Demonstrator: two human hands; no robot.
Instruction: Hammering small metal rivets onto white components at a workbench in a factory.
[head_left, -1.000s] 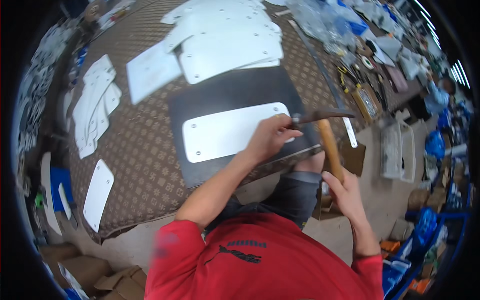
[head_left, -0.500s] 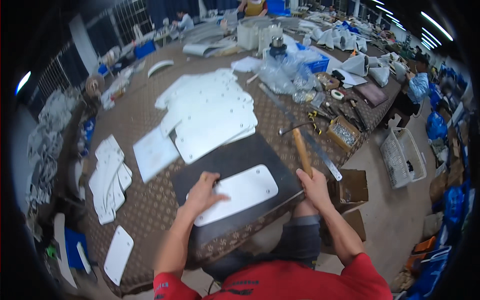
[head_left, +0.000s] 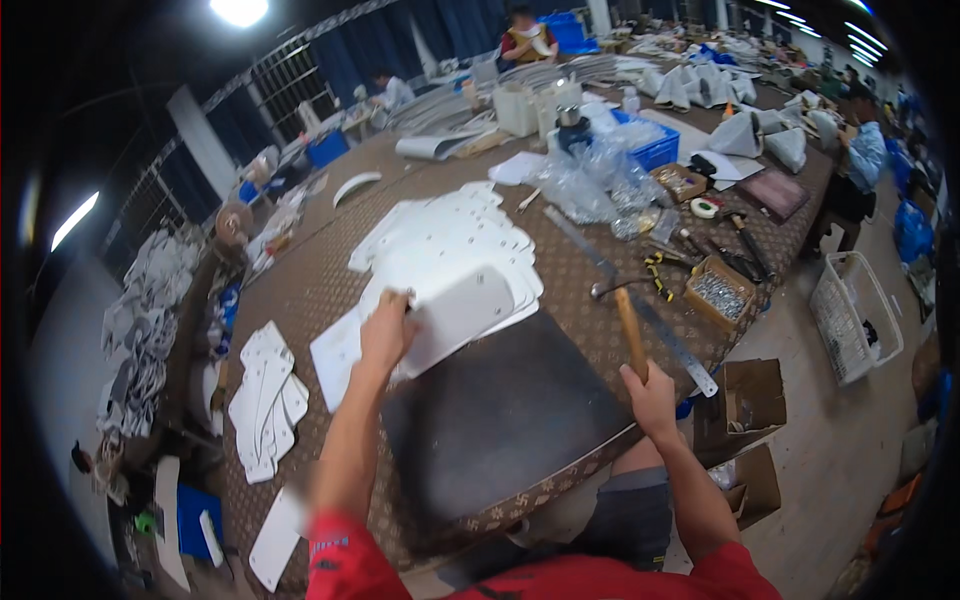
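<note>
My left hand (head_left: 386,332) grips the left end of a white rounded panel (head_left: 462,318), which is lifted and tilted over the near edge of a pile of similar white panels (head_left: 440,238). Small dark round spots show near the panel's corners. My right hand (head_left: 652,402) is wrapped round the wooden handle of a hammer (head_left: 629,328), whose metal head points away from me, over the table and beside a long steel ruler (head_left: 655,325). Between my arms lies a black square slab (head_left: 510,415) at the table's front edge, its top bare.
More white pieces (head_left: 268,400) lie at the left, with a single panel (head_left: 275,540) nearer me. Past the ruler stand a box of small metal parts (head_left: 720,292), hand tools, plastic bags (head_left: 580,190) and a blue crate (head_left: 650,145). Cardboard boxes (head_left: 755,395) and a white basket (head_left: 850,320) stand right.
My left hand has lifted the white panel off the black slab and carried it forward to the pile. My right hand still holds the hammer. The whole view has shifted.
</note>
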